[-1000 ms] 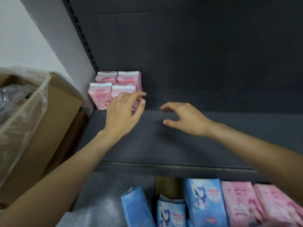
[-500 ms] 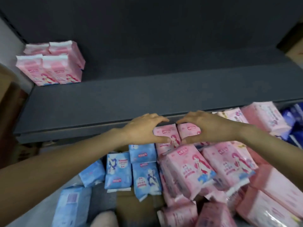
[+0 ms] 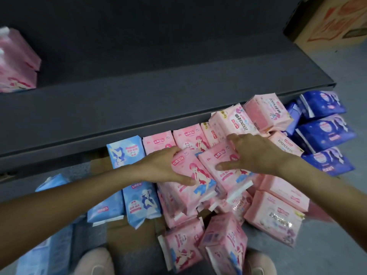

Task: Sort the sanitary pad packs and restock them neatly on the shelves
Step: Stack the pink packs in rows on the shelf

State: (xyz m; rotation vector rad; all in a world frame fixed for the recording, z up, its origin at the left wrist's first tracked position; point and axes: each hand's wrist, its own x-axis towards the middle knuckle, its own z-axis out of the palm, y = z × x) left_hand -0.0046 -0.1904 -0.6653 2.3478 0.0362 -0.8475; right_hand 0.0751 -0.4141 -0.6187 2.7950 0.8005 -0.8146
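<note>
Both hands have dropped from the shelf [image 3: 158,108] edge onto the floor pile. Left hand [image 3: 165,167] grasps one pink pack [image 3: 190,187]; right hand [image 3: 256,153] grasps the adjacent pink pack [image 3: 224,171], thumb on its face.

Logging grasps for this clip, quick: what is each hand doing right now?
Left hand: grips a pink pack, thumb across its front.
Right hand: grips the neighbouring pink pack, thumb on its front, fingers over its top.
</note>
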